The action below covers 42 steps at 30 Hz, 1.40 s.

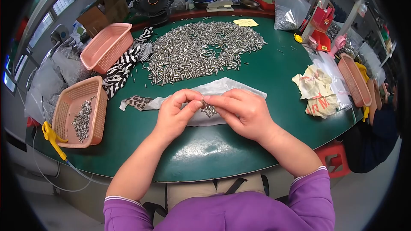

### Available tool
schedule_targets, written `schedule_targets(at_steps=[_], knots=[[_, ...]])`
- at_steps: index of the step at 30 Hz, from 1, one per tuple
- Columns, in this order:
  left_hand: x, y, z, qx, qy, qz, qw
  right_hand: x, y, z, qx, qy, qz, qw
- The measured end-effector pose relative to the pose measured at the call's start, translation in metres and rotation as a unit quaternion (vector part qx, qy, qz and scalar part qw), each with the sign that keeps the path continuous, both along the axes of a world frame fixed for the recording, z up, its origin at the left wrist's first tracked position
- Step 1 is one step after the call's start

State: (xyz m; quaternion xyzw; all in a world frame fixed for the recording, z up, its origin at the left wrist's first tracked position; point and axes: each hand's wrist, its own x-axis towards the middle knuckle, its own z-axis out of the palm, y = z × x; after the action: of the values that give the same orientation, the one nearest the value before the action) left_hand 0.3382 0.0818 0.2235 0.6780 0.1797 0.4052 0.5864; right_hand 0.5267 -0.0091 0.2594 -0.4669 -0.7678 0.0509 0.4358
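Observation:
Both my hands meet over a grey-white cloth (195, 120) on the green table. My left hand (179, 110) pinches with thumb and forefinger, and my right hand (244, 112) closes in from the other side. Between the fingertips is a small metal part, mostly hidden by them. Just below lie several small metal pins (209, 111) on the cloth, partly covered by my right hand. Beyond the cloth spreads a large heap of short silvery cylindrical pins (188, 55).
To the left stand a pink basket with pins (102, 115), another pink basket (128, 38), a zebra-print cloth (117, 75) and a yellow air gun (52, 139). Crumpled cloths (317, 85) and a pink basket (353, 79) lie right. A black fan (154, 1) stands behind.

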Motion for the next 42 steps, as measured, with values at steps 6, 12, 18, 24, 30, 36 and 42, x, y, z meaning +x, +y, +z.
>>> schedule_targets(at_steps=[6, 12, 18, 24, 30, 36, 42], knots=[[0.002, -0.002, -0.002, -0.037, -0.015, -0.059, 0.997, 0.004, 0.002, 0.007, 0.095, -0.075, -0.074, 0.990], [0.001, 0.001, -0.003, -0.036, -0.034, -0.044, 0.998, 0.001, 0.001, 0.000, 0.019, 0.008, -0.013, 1.000], [0.002, 0.001, -0.001, -0.014, -0.017, -0.028, 0.999, 0.001, 0.002, -0.004, 0.029, 0.009, -0.009, 1.000], [0.001, -0.001, 0.001, -0.043, 0.004, -0.059, 0.997, 0.003, 0.001, 0.008, 0.086, -0.118, -0.092, 0.985], [0.002, -0.003, 0.002, -0.077, -0.013, -0.054, 0.995, 0.004, 0.003, 0.004, 0.068, 0.000, -0.064, 0.996], [0.000, -0.003, 0.004, -0.059, -0.042, -0.019, 0.997, -0.002, 0.003, -0.004, 0.039, 0.047, -0.011, 0.998], [0.003, -0.003, 0.003, -0.068, -0.062, -0.005, 0.996, -0.002, 0.003, -0.004, 0.018, 0.034, -0.008, 0.999]])
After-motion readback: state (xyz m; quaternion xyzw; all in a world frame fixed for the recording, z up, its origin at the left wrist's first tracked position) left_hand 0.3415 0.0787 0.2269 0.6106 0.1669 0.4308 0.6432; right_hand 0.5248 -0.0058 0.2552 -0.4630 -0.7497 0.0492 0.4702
